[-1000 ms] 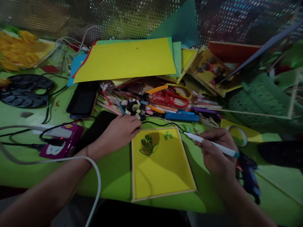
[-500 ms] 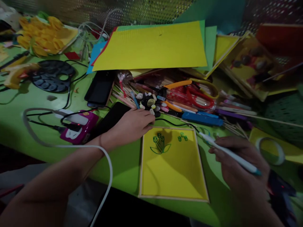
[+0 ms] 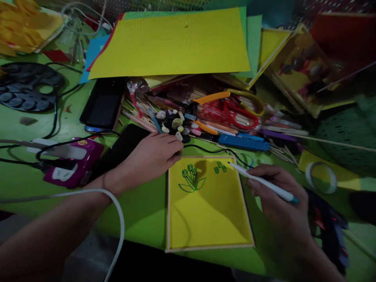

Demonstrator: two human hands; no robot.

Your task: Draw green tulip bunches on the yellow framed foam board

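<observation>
White pen [image 3: 264, 183], right of centre, clamped in the right hand [image 3: 279, 201]: thumb and fingers closed round the barrel, nothing else in the grip. Long axis on a shallow diagonal, tip up and to the left, teal back end down and to the right. Tip just over the upper right edge of the yellow board [image 3: 205, 223], close beside the small green marks [image 3: 220, 168]; touching the surface or just off it, impossible to tell.

Judged from this: best done with the heel of the hand planted on the green table [image 3: 147, 213] beside the frame, barrel raised steeper for a clear view of the tip, strokes short and pulled toward the wrist. Worth keeping the board pinned flat meanwhile.

Left hand [image 3: 152, 156] at the board's upper left corner, knuckles up, fingers curled under, fingertips against or right at the wooden rim; holding anything or not, cannot be told. Green flower sketch [image 3: 190, 179] just right of it, partly in shadow.

Further out: pebbles [image 3: 176, 124] and a black cable [image 3: 211, 149] just above the board, blue tool [image 3: 243, 142] and red scissors [image 3: 239, 117] beyond, large yellow sheet [image 3: 173, 43] across the top of the frame. Tape roll [image 3: 307, 177] and glue gun [image 3: 329, 229] at the right, pink power strip [image 3: 73, 164] at the left.
</observation>
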